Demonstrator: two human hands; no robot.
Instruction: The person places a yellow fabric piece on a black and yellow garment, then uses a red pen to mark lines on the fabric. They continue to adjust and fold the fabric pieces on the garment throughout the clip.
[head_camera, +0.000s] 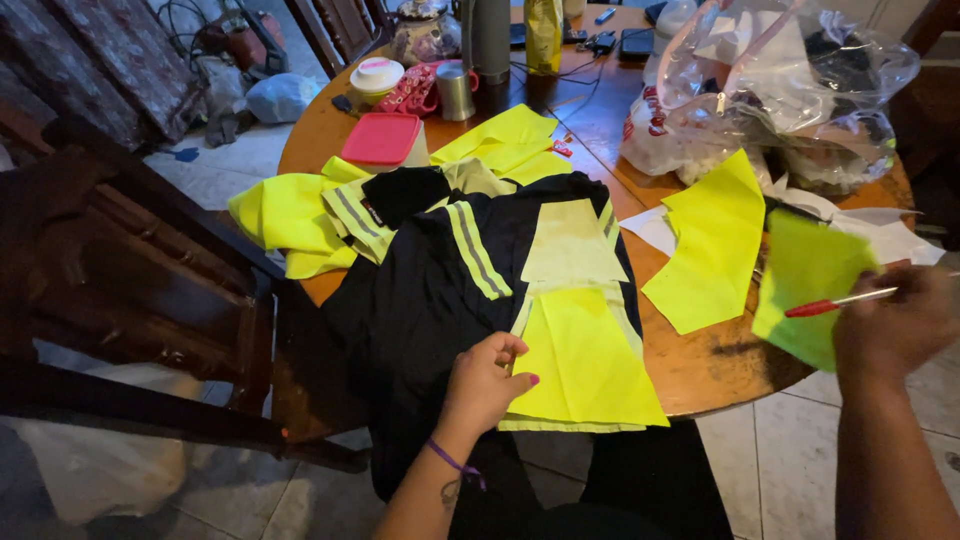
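Observation:
A black garment (420, 290) with reflective grey-and-yellow stripes lies over the near edge of a round wooden table (700, 370). On it rest neon-yellow fabric pieces (585, 360). My left hand (485, 385) presses its fingertips on the left edge of the lower yellow piece. My right hand (895, 325) is at the table's right edge, gripping a red pen (835, 302) that points left, together with another neon-yellow fabric piece (805, 285). A further yellow cut piece (715, 245) lies flat between the two hands.
Clear plastic bags (780, 90) fill the back right. A pink-lidded container (382, 138), metal cup (456, 92), bottles and cables stand at the back. More yellow fabric (290, 215) hangs off the left. A dark wooden chair (130, 280) stands at left on the tiled floor.

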